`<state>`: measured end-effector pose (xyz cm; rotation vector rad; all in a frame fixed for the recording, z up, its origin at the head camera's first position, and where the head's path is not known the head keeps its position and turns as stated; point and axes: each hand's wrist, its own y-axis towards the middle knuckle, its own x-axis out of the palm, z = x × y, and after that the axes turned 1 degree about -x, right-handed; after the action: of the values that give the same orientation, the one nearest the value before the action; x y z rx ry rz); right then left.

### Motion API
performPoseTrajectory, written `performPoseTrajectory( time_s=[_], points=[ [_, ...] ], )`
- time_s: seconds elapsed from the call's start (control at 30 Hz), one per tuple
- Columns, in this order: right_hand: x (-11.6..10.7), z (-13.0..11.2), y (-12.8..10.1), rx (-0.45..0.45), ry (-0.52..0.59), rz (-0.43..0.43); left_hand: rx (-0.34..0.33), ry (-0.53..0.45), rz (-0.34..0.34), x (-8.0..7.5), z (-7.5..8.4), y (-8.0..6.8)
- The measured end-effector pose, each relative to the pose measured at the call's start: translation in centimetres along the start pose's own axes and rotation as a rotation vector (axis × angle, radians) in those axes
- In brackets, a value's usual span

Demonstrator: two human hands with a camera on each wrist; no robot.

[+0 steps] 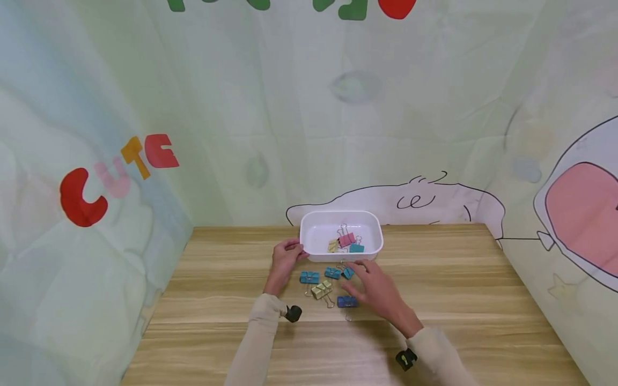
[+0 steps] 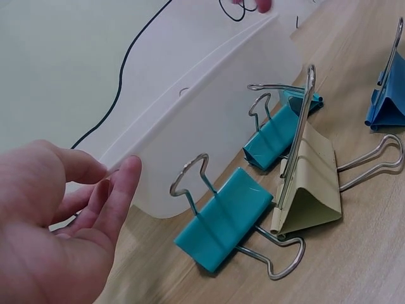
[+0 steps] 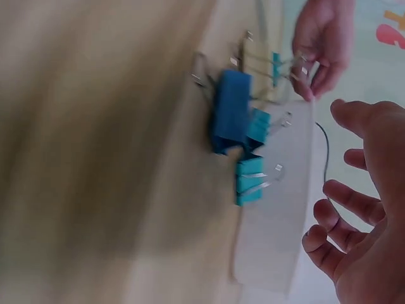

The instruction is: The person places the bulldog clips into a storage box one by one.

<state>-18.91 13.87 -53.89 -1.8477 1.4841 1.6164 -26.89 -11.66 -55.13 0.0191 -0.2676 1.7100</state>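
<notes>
My left hand (image 1: 285, 261) pinches the left rim of a white plastic basin (image 2: 190, 107) between thumb and fingers. Over the loose binder clips, my right hand (image 1: 379, 288) hovers with fingers spread and no object in them; the right wrist view shows its fingers (image 3: 354, 202) apart from the clips. In front of the basin lie several teal binder clips (image 1: 309, 277), a cream binder clip (image 1: 321, 290) and a dark blue binder clip (image 1: 347, 302). Inside it are a pink binder clip (image 1: 346, 239), a yellow binder clip (image 1: 333, 245) and another teal binder clip (image 1: 357, 249).
The basin stands near the back edge of the wooden table (image 1: 217, 321). Behind and beside the table hangs a printed cloth (image 1: 299, 118) with letters and cartoon drawings. Each wrist wears a small black device, such as the left wrist mount (image 1: 293, 313).
</notes>
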Motion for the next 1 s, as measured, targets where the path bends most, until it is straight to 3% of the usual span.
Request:
performPoseTrajectory(
  time_s=[0.4,0.8,1.0],
  points=[
    [2.4,-0.3,-3.8,0.055,0.039,-0.086,0.015,-0.005,-0.008,0.0,-0.1,0.0],
    [3.7,-0.4,-4.9,0.055,0.02,-0.117,0.004,0.008,-0.019,-0.1,-0.2,0.0],
    [3.8,-0.5,-4.8,0.041,0.004,-0.093,-0.023,0.011,-0.061,0.0,2.3,-1.7]
  ],
)
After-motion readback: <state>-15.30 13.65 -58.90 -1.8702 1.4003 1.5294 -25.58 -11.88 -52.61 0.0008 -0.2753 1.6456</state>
